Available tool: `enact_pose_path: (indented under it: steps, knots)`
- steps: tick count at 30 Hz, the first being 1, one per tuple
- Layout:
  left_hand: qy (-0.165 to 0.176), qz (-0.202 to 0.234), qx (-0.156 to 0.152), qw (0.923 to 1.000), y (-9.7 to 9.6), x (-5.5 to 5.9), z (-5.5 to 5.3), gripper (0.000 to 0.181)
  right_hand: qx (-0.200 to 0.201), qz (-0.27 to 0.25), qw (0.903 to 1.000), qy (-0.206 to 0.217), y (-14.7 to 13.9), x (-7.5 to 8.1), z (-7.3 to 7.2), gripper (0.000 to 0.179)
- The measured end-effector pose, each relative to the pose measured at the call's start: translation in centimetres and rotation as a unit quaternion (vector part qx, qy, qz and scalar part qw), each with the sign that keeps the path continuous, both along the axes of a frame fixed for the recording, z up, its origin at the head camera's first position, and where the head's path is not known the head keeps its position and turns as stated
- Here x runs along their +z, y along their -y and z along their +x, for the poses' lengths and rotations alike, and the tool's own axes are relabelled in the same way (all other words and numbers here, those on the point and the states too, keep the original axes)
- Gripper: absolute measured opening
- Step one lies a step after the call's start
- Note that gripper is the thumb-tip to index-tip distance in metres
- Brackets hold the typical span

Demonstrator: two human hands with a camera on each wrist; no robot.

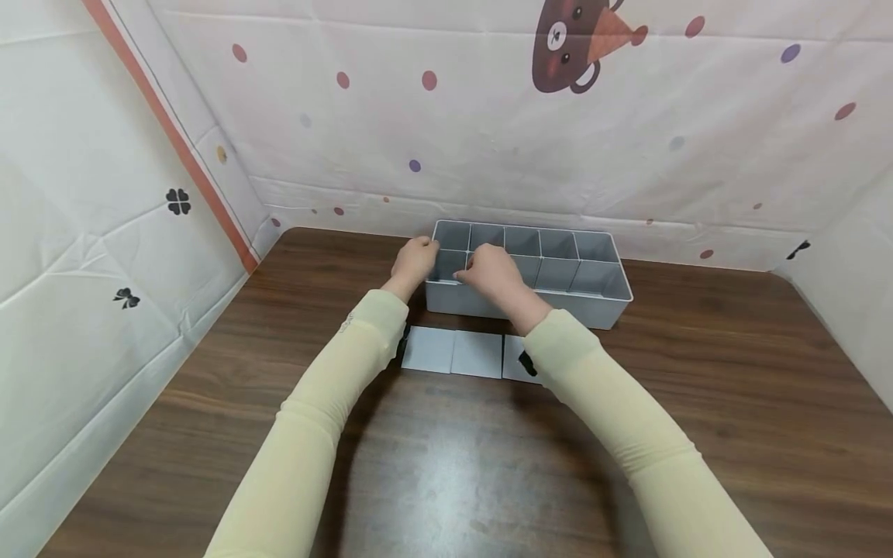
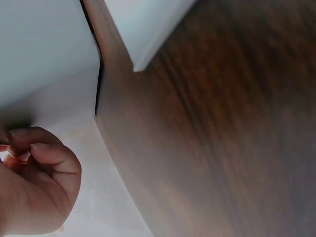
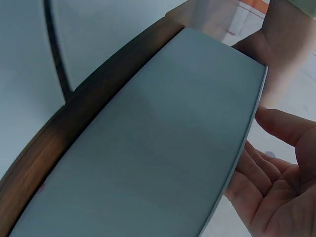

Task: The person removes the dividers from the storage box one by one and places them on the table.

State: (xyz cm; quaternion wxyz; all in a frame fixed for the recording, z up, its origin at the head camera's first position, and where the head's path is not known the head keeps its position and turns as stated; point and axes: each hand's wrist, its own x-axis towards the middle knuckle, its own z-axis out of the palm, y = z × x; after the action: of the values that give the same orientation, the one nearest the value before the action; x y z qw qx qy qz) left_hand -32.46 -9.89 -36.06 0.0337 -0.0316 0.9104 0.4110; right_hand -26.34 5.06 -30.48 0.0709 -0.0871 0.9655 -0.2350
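Observation:
A light grey divided storage box (image 1: pixel 586 308) stands at the back of the table, with two rows of compartments. My left hand (image 1: pixel 415 262) grips its left rim; in the left wrist view the thumb and index finger (image 2: pixel 52 158) are curled together close by the wall. Over the front-left compartments is my right hand (image 1: pixel 494 273), its thumb left of a thin divider and its other fingers bent down inside. The right wrist view shows the right thumb (image 3: pixel 279 123) at the front rim, with the fingertips hidden behind the front wall (image 3: pixel 148 133).
Flat white square panels (image 1: pixel 477 353) lie in a row in front of the box, partly under the right sleeve (image 1: pixel 579 356). Behind the brown wooden table (image 1: pixel 446 465) hangs a white patterned cloth (image 1: pixel 488 139), and another side of it runs along the left.

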Motion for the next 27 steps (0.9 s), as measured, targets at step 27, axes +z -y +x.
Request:
enact_pose_path:
  steps: [27]
  knots:
    - [0.001, -0.025, 0.016, 0.9996, -0.3, 0.4, 0.1, 0.041, -0.021, -0.014, 0.9996, -0.01, 0.8, -1.0, -0.8, 0.04]
